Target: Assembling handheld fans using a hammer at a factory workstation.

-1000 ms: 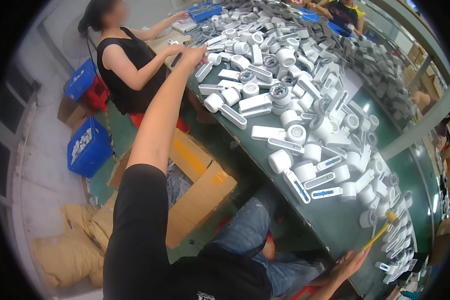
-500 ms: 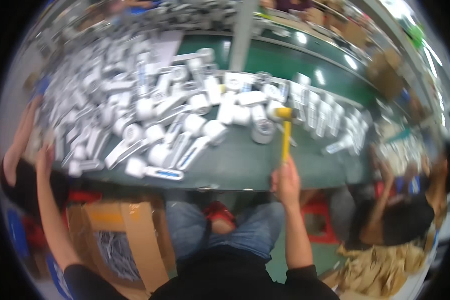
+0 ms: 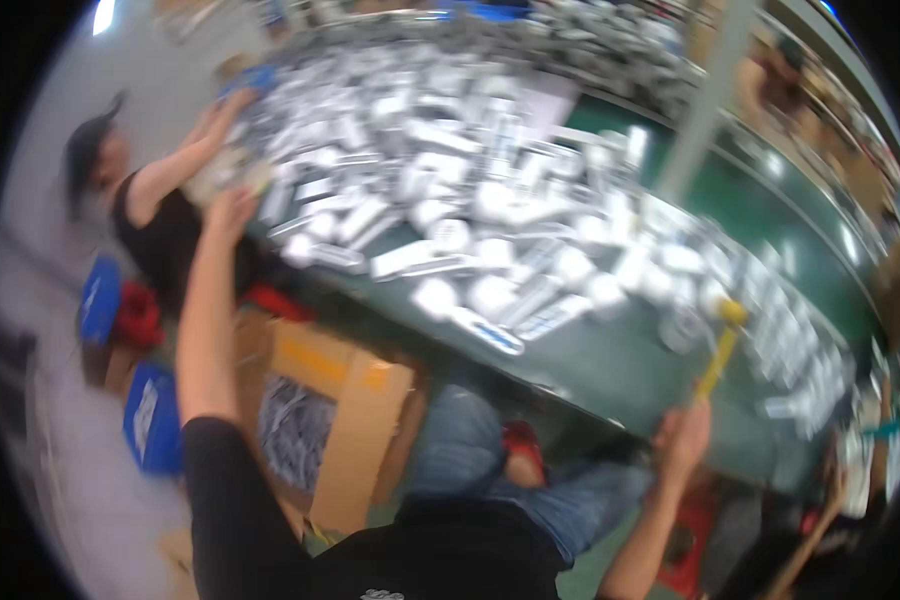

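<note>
Across a green worktop (image 3: 745, 425) lie heaped white devices (image 3: 445, 240); at near right, the right hand (image 3: 684, 436) grips a yellow hammer (image 3: 721, 350), likely stiff and head-heavy, best held low on the handle (image 3: 713, 372). Blur hides whether the left hand (image 3: 232, 208), at left, has its fingers closed.

White plastic pieces (image 3: 450, 236) crowd the green table (image 3: 610, 362).

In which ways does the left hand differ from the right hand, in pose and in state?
The right hand grips a yellow hammer; whether the left hand holds anything is too blurred to tell.
The left hand is stretched far out, near the co-worker; the right hand is closer to the body, by the edge of the table.
Both hands are bare.
</note>
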`<act>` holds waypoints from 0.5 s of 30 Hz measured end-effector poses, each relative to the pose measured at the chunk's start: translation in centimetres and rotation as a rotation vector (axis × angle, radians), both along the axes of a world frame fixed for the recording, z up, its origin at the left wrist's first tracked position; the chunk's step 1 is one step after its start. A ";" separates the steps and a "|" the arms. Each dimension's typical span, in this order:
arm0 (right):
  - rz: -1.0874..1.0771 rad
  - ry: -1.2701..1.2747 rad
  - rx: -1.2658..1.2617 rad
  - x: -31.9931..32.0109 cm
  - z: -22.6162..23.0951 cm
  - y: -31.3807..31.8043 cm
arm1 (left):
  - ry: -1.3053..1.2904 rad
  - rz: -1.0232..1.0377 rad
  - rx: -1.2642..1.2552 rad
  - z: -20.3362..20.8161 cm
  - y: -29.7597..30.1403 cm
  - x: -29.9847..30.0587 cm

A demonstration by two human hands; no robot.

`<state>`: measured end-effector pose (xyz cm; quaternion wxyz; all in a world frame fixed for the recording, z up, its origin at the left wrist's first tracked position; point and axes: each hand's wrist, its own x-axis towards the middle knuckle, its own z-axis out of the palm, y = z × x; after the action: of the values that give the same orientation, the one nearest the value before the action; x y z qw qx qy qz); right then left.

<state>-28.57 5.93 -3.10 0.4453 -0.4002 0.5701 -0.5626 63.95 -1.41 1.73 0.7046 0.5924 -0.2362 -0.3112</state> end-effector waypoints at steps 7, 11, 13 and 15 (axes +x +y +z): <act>0.125 0.004 -0.119 2.5 0.5 -1.0 | 0.206 0.353 -0.067 10.0 4.2 -6.5; 0.080 0.000 -0.099 2.9 1.1 -1.0 | 0.240 0.320 -0.121 8.9 3.8 -5.6; 0.039 0.012 -0.109 3.4 1.8 -0.7 | 0.305 0.279 -0.158 8.3 2.7 -5.8; 0.027 0.006 -0.098 2.5 1.5 -0.8 | 0.337 0.281 -0.177 8.5 1.8 -6.9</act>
<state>-26.06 5.14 -1.56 0.4307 -0.4311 0.5377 -0.5826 57.04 0.34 10.28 0.8197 0.4949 -0.0568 -0.2828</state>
